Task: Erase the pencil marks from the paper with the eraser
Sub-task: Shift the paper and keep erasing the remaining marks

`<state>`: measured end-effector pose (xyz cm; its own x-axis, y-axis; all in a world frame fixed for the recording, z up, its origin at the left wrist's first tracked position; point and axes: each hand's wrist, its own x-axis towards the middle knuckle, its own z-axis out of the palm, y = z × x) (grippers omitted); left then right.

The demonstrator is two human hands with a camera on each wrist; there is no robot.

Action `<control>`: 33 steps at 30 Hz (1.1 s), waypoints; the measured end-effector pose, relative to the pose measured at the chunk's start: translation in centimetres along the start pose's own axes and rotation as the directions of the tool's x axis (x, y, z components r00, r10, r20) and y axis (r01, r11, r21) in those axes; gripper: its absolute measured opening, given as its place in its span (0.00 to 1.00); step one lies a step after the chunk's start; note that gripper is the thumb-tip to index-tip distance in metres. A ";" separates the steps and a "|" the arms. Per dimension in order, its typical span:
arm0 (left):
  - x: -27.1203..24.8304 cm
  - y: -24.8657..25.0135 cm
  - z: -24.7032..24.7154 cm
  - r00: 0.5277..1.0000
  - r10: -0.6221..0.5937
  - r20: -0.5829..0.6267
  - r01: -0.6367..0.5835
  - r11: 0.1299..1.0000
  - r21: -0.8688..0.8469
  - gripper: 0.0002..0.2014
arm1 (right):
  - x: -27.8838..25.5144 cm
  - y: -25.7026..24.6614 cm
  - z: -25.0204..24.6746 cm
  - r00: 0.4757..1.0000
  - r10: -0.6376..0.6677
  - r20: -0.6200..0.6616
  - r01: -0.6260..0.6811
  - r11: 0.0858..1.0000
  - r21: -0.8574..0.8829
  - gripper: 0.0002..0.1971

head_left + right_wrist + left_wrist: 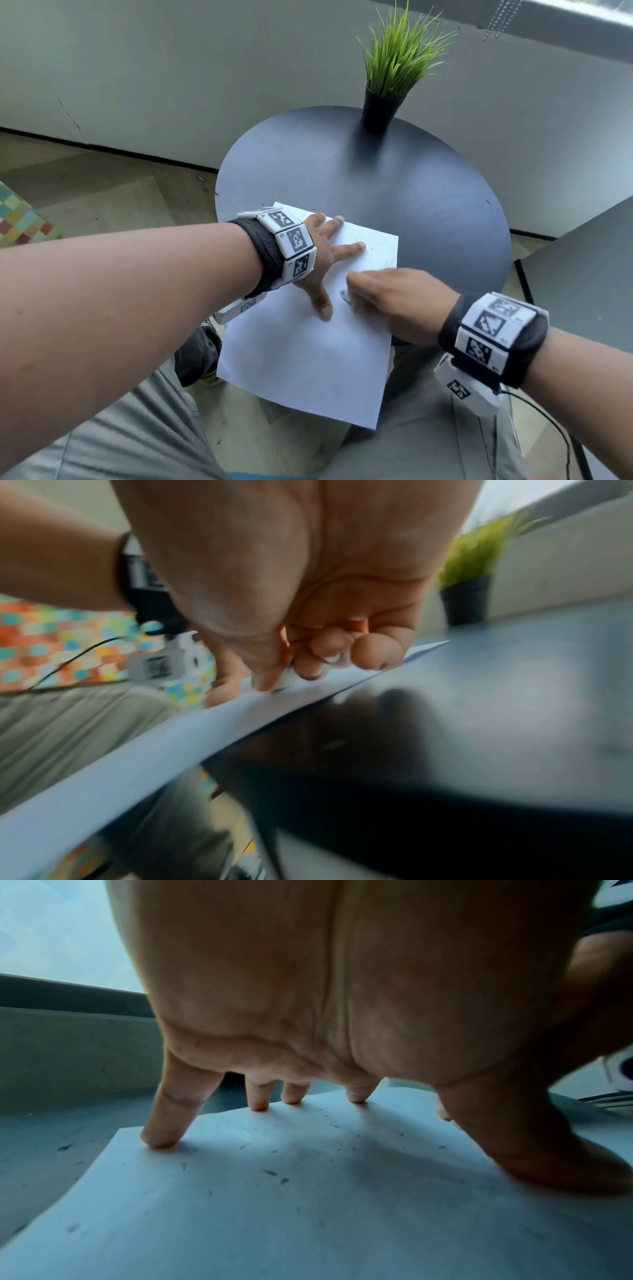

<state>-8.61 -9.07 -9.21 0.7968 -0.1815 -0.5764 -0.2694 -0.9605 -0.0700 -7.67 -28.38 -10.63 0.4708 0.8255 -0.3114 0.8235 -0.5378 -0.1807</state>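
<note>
Head view: a white paper (pixel 308 349) lies on the near edge of a round dark table (pixel 394 178), its near half hanging past the rim over the person's lap. The left hand (pixel 322 260) lies flat on the far part of the sheet, fingers spread and straight, thumb stretched toward the near side. The right hand (pixel 394 301) sits just beside that thumb, fingers curled round a small white eraser (pixel 346 297) whose tip meets the paper; the hand is blurred there. Faint pencil marks (pixel 380 253) show near the sheet's far right corner. A grass plant in a black pot (pixel 380 109) stands at the table's far edge, well apart from the hands. In the left wrist view the fingertips (pixel 159 1139) press on the sheet, which is strewn with dark crumbs (pixel 270 1172). In the right wrist view the curled fingers (pixel 308 666) pinch the eraser against the paper.
</note>
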 end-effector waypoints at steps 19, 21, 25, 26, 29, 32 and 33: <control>0.4 0.2 -0.1 1.000 -0.018 0.006 0.018 0.999 0.036 0.66 | -0.4 -1.1 -0.3 0.999 0.049 0.019 -0.049 0.999 0.001 0.06; 0.4 0.2 -0.1 1.000 -0.017 0.005 0.017 0.999 0.029 0.66 | 0.4 1.3 -1.1 0.971 0.236 -0.048 -0.237 0.972 -0.007 0.08; 0.5 0.3 -0.1 1.000 -0.018 0.002 0.018 1.000 0.020 0.66 | 0.9 1.4 -1.3 0.956 0.270 -0.111 -0.275 0.961 -0.032 0.07; 0.5 0.3 0.0 1.000 -0.019 0.000 0.019 1.000 0.014 0.66 | 0.8 0.0 -0.9 0.981 0.177 -0.079 -0.180 0.983 -0.045 0.06; 0.6 0.2 0.1 1.000 -0.015 -0.001 0.015 1.000 0.003 0.66 | 0.6 -0.3 -1.1 0.978 0.211 0.005 -0.211 0.977 0.027 0.07; 0.6 0.3 -0.2 1.000 -0.018 -0.002 0.018 1.000 0.002 0.66 | 1.4 4.2 -2.0 0.891 0.450 -0.056 -0.443 0.890 0.108 0.08; 0.5 0.3 -0.2 1.000 -0.021 -0.003 0.021 1.000 0.000 0.66 | 1.5 4.9 -2.1 0.882 0.466 -0.068 -0.456 0.882 0.121 0.08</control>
<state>-8.15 -9.52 -9.33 0.8039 -0.1617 -0.5724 -0.2523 -0.9642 -0.0819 -2.27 -29.42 -9.98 0.8204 0.4895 -0.2954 0.4731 -0.8714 -0.1299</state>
